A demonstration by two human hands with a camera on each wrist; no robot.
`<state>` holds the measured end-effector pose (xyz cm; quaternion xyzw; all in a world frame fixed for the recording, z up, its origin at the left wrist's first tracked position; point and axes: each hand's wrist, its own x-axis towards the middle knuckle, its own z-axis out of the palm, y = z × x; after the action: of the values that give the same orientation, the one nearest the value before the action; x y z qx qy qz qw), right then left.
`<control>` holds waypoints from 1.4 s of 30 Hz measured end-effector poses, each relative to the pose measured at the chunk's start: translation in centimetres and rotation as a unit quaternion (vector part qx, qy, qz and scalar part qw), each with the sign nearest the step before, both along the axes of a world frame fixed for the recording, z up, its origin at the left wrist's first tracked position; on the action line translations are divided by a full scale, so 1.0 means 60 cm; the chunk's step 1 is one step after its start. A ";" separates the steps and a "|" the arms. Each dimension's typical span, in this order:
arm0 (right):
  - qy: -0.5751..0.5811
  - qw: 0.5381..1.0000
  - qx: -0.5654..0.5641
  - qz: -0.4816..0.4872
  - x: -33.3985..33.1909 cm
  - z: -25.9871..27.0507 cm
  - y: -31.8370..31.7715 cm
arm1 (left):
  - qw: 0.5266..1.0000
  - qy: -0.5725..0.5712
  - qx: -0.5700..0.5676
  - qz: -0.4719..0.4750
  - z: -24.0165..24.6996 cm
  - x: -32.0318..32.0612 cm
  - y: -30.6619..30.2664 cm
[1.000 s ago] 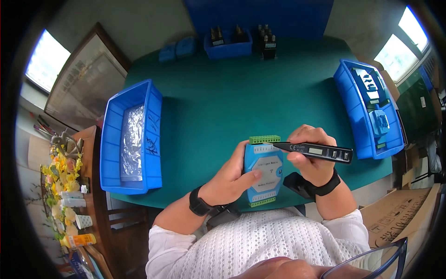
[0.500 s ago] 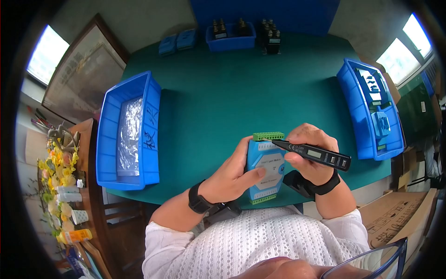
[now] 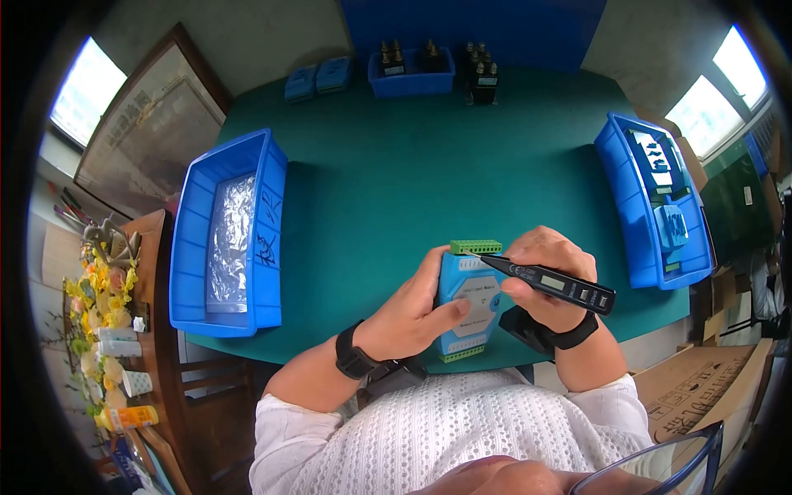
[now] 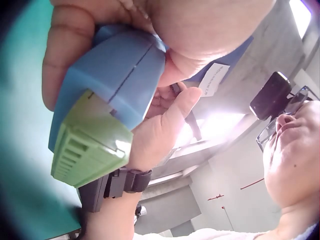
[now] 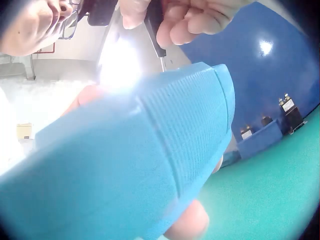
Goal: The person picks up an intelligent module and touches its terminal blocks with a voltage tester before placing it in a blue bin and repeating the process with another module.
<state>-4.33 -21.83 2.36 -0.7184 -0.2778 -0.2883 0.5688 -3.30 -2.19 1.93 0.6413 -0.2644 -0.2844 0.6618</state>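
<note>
The left hand point(image 3: 410, 311) grips a blue module point(image 3: 450, 285) with a pale label, thumb across its face. Green screw terminal strips point(image 3: 476, 247) line its top and bottom ends. Between thumb and fingers, the right hand point(image 3: 551, 276) holds a black test-pen screwdriver point(image 3: 569, 286), its tip at the top green strip. In the left wrist view, the module point(image 4: 112, 75) lies in the left hand with a green terminal block point(image 4: 90, 142) at its near end. From the right wrist, the module point(image 5: 115, 160) fills much of the picture, and the pen's metal shaft point(image 5: 163, 63) points down behind it.
A blue bin point(image 3: 272, 223) with clear plastic bags stands at left; another point(image 3: 631, 223), holding blue and green parts, is at right. At the back of the green table point(image 3: 412, 165) are a small blue bin point(image 3: 412, 85), black components point(image 3: 484, 82) and blue modules point(image 3: 333, 75).
The pen's rear end has swung lower and slightly left, with the right hand shifting a little. The tip stays by the top green strip. The left hand keeps its grip on the module.
</note>
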 end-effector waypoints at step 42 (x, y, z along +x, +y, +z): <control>0.191 0.943 0.271 0.028 0.026 -0.001 -0.022 | 0.920 0.255 -0.270 0.123 -0.017 0.049 0.016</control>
<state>-2.77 -23.14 2.33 -0.5706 -0.0953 -0.1939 0.7923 -0.36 -1.25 0.92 0.3714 -0.0727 -0.2725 0.8846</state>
